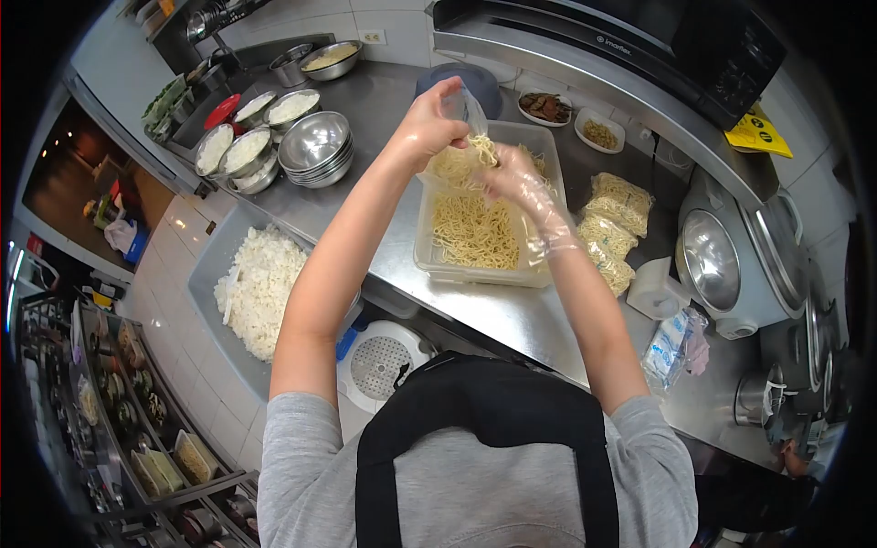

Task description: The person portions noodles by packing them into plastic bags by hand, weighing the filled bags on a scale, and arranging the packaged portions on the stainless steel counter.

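Over a clear plastic tub (423, 247) of yellow noodles (473, 230), my bare left hand (433, 123) grips the top of a small clear plastic bag (470, 114). My right hand (516, 178), in a clear plastic glove, is just below and to the right, closed around some noodles (482, 149) at the bag's mouth. Its fingertips are blurred. Several bags packed with noodles (621, 205) lie on the counter to the right of the tub.
Left stand stacked metal bowls (315, 146), bowls of rice (292, 107) and a grey tub (206, 292) of rice. Two small dishes of food (545, 107) sit behind. A paper roll (656, 289) and a large cooker (740, 247) are right, under a microwave (676, 55).
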A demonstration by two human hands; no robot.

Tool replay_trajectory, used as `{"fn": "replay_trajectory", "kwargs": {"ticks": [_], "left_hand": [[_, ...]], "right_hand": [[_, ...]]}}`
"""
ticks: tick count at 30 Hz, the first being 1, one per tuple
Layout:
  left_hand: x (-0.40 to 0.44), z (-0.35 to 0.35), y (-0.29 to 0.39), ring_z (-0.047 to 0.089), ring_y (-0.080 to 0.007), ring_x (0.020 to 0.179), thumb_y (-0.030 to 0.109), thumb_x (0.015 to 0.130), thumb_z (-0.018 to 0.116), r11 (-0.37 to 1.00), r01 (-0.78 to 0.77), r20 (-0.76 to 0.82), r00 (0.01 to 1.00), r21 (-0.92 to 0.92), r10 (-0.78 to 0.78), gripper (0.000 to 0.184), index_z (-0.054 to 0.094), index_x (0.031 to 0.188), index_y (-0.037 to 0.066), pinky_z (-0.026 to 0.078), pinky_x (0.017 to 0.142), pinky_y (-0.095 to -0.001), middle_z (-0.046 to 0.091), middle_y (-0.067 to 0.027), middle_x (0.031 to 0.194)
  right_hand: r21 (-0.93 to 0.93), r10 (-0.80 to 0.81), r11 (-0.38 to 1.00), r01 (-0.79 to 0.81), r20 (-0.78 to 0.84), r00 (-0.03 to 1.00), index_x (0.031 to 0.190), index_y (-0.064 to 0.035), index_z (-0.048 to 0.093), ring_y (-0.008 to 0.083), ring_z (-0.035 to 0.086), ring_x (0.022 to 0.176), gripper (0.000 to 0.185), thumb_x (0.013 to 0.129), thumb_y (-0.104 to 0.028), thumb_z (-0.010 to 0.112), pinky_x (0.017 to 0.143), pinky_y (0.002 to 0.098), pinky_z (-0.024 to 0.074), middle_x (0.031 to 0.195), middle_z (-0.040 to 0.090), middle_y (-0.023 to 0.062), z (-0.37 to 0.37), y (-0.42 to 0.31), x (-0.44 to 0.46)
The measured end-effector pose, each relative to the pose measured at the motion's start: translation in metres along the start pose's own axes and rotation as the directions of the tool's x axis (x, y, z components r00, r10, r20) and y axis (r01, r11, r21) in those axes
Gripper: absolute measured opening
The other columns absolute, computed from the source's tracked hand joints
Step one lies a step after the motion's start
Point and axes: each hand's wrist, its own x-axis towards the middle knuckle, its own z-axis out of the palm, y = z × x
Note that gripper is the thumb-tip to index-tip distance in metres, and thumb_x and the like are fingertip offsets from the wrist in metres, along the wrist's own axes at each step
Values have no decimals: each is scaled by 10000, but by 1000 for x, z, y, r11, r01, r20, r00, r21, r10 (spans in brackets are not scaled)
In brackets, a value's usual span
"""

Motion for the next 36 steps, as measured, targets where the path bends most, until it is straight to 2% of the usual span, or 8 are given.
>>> {"fn": "replay_trajectory", "kwargs": {"ticks": [3, 11, 15, 17, 19, 22, 25, 36], "left_hand": [[1, -6, -9, 533, -241, 1069, -123, 660, 549, 1000, -11, 15, 1000, 2, 11, 710, 331, 1332, -49, 526, 611, -243, 361, -190, 1372], [0, 17, -29, 566, -107, 693, -129, 654, 543, 959, 170, 74, 985, -228, -157, 537, 465, 1174, -22, 486, 543, -207, 545, -79, 988], [0, 8, -27, 562, -93, 749, -118, 662, 534, 917, 246, 119, 968, -313, -219, 579, 450, 1224, -4, 473, 552, -194, 505, -84, 1161], [-3, 7, -26, 556, -79, 808, -111, 666, 522, 924, 256, 67, 967, -283, -248, 591, 447, 1239, 8, 465, 565, -184, 482, -64, 1219], [-1, 5, -27, 559, -130, 974, -113, 672, 519, 949, 266, 151, 958, -169, -242, 614, 425, 1267, 7, 467, 591, -178, 419, -72, 1308], [-1, 10, -32, 493, -193, 1140, -119, 672, 518, 953, 224, 113, 972, -204, -204, 634, 406, 1284, 4, 469, 614, -177, 406, -93, 1327], [1, 9, -30, 583, -173, 885, -123, 672, 542, 951, 210, 84, 977, -227, -196, 646, 389, 1293, -29, 509, 614, -211, 381, -129, 1361], [-2, -4, 14, 426, -252, 1230, -136, 670, 505, 958, 83, 21, 997, -276, -81, 668, 369, 1313, -15, 476, 640, -186, 378, -125, 1346]], "right_hand": [[-46, -98, 995, 93, -104, 990, 747, -43, 596, 78, 548, 549, 52, 733, -87, 620, 521, 228, 456, 618, 581, 16, -26, -24, 23], [620, -284, 697, 361, -224, 932, 793, -17, 590, 124, 594, 715, 96, 728, -39, 658, 682, 247, 481, 759, 608, 50, -20, -70, 35], [192, -379, 903, 385, -67, 923, 756, -3, 604, 165, 618, 767, 49, 749, -51, 599, 694, 307, 487, 817, 638, 69, -19, -20, 42], [-491, -254, 775, 397, 334, 908, 756, 3, 600, 199, 606, 816, 126, 760, -119, 567, 759, 339, 463, 811, 628, 85, -29, -31, 26], [-519, -119, 798, 305, 361, 925, 867, 3, 613, 207, 572, 870, 226, 753, -183, 553, 821, 345, 433, 826, 609, 100, -37, -49, 23], [-218, -593, 738, 638, 242, 768, 1063, -40, 594, 193, 593, 875, 297, 815, -201, 565, 785, 363, 475, 973, 597, 87, -58, -54, 18], [105, -390, 914, 393, -49, 920, 1155, -43, 533, 208, 585, 912, 371, 838, -232, 574, 795, 360, 481, 1037, 570, 104, -55, -50, -12], [-822, 213, 562, -90, 39, 976, 1165, -95, 546, 304, 500, 1144, 434, 747, -141, 650, 945, 386, 423, 1243, 497, 216, -11, 52, -42]]}}
